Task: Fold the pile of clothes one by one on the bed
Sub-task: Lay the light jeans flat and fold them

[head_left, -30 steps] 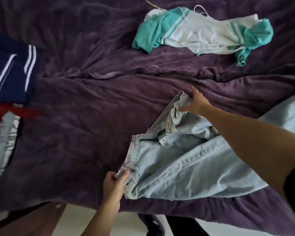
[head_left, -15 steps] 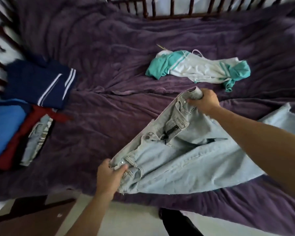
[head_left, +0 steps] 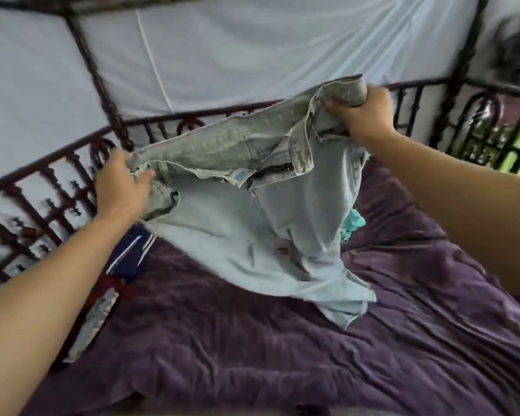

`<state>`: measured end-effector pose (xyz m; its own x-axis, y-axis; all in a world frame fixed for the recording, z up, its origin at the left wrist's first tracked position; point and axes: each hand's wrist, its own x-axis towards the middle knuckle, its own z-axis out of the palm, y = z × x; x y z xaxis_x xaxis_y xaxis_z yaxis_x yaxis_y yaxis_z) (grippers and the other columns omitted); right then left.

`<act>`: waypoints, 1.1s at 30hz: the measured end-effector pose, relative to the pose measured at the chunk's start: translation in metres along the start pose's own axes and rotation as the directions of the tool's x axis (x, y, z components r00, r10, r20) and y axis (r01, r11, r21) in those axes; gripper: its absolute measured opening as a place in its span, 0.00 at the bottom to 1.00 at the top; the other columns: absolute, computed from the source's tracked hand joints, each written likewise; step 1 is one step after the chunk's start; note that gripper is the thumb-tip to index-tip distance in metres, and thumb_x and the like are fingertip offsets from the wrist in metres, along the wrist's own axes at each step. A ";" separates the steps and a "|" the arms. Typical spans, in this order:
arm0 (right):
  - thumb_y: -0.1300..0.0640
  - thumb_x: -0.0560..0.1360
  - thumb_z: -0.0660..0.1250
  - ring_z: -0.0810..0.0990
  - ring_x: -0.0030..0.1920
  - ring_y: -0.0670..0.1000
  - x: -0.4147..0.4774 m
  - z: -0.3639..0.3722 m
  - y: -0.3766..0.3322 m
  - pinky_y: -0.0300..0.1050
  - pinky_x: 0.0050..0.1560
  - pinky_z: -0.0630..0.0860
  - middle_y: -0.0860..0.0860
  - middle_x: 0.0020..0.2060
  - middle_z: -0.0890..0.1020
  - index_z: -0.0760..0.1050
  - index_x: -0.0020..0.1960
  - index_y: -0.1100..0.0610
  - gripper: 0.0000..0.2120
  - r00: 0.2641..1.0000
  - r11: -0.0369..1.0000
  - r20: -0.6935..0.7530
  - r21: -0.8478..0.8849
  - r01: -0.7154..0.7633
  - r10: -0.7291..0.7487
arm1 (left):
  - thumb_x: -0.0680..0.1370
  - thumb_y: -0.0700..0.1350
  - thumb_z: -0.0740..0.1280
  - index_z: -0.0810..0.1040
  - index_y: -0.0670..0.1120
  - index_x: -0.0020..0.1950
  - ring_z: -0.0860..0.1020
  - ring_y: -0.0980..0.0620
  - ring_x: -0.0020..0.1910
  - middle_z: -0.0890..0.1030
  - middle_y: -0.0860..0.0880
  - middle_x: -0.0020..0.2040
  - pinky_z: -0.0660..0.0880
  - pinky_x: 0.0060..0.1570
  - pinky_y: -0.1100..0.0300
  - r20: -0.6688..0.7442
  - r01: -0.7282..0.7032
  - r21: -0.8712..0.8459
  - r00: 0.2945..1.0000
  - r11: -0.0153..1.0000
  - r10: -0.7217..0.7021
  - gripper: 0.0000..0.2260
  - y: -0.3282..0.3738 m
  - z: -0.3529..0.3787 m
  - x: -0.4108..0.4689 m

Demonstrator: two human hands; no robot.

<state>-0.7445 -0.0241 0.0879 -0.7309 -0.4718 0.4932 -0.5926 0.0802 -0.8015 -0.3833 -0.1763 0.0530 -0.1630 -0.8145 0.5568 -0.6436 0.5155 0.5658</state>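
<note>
Above the purple-covered bed a pair of pale blue jeans hangs in the air, spread by the waistband between the two hands. The legs drop to the cover, and the lowest cloth seems to lie on it.

Denim like this should feel weighty for a garment. It is limp enough to drape and crease where it is laid, yet has enough body to hold a fold. It looks neither slippery nor fragile. The waistband and side seams are the thickest, stiffest parts, so the two ends of the waistband are the sound places to hold; lower down, the cloth would only sag.

The left hand has its fingers curled round the near end of the waistband. The right hand holds the far end higher, its fingers closed tight on a bunch of the band. The fly gapes open and shows a dark zip.

A navy garment with white stripes lies at the left edge of the bed, and a bit of teal cloth shows behind the jeans.

No brand, label or writing can be read anywhere; the picture is too blurred for small print.
</note>
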 end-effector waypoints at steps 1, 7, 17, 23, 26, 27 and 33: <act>0.39 0.62 0.75 0.83 0.45 0.50 0.002 -0.016 -0.021 0.51 0.46 0.79 0.50 0.43 0.84 0.82 0.49 0.55 0.24 0.999 0.999 -0.022 -0.001 0.044 -0.044 | 0.76 0.43 0.69 0.71 0.38 0.54 0.76 0.38 0.51 0.78 0.36 0.52 0.70 0.48 0.50 -0.042 -0.031 0.002 0.999 1.000 0.031 0.13 0.016 -0.019 0.006; 0.39 0.63 0.74 0.81 0.45 0.47 0.003 -0.095 -0.123 0.46 0.46 0.79 0.45 0.42 0.81 0.80 0.50 0.53 0.22 0.968 0.974 -0.121 0.027 0.226 -0.221 | 0.73 0.45 0.70 0.72 0.42 0.56 0.75 0.41 0.55 0.78 0.39 0.55 0.70 0.52 0.51 -0.275 -0.100 -0.027 0.957 0.995 0.089 0.15 0.093 -0.120 0.028; 0.40 0.63 0.75 0.82 0.44 0.48 0.020 -0.196 -0.147 0.50 0.49 0.81 0.47 0.43 0.83 0.81 0.49 0.53 0.22 0.973 0.981 -0.174 0.096 0.170 -0.151 | 0.71 0.51 0.74 0.80 0.46 0.49 0.75 0.55 0.38 0.77 0.48 0.45 0.66 0.30 0.76 -0.315 -0.248 -0.122 0.928 0.961 0.199 0.12 0.204 -0.196 0.010; 0.39 0.64 0.74 0.81 0.44 0.45 0.039 -0.219 -0.147 0.41 0.46 0.78 0.46 0.43 0.81 0.81 0.53 0.53 0.23 0.963 0.978 -0.195 0.056 0.200 -0.186 | 0.72 0.48 0.75 0.76 0.43 0.62 0.76 0.55 0.42 0.77 0.48 0.51 0.72 0.34 0.74 -0.287 -0.228 -0.117 0.940 0.967 0.187 0.21 0.227 -0.197 0.017; 0.39 0.64 0.75 0.81 0.46 0.46 0.052 -0.216 -0.151 0.42 0.48 0.79 0.45 0.45 0.81 0.81 0.53 0.52 0.23 0.969 0.977 -0.145 0.042 0.208 -0.200 | 0.71 0.47 0.76 0.75 0.44 0.63 0.76 0.50 0.49 0.79 0.44 0.55 0.72 0.47 0.59 -0.206 -0.167 -0.159 0.970 0.973 0.132 0.23 0.219 -0.191 0.038; 0.40 0.64 0.76 0.81 0.46 0.46 0.056 -0.209 -0.146 0.43 0.49 0.79 0.45 0.45 0.81 0.81 0.53 0.52 0.23 0.976 0.981 -0.111 0.023 0.193 -0.189 | 0.70 0.47 0.76 0.76 0.44 0.62 0.76 0.49 0.47 0.79 0.43 0.55 0.72 0.46 0.57 -0.167 -0.139 -0.162 0.980 0.977 0.112 0.23 0.212 -0.182 0.044; 0.45 0.63 0.79 0.83 0.47 0.52 0.084 -0.113 -0.042 0.51 0.53 0.80 0.52 0.46 0.84 0.82 0.52 0.57 0.23 0.995 0.992 0.095 -0.123 0.021 -0.009 | 0.66 0.44 0.79 0.80 0.41 0.41 0.72 0.57 0.30 0.78 0.44 0.38 0.71 0.33 0.63 0.116 0.022 -0.117 0.993 0.993 -0.008 0.12 0.130 -0.059 0.069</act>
<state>-0.8188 0.0323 0.2012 -0.6903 -0.5535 0.4660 -0.6446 0.1780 -0.7435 -0.4345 -0.1494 0.2007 -0.2433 -0.8443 0.4775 -0.5552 0.5249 0.6452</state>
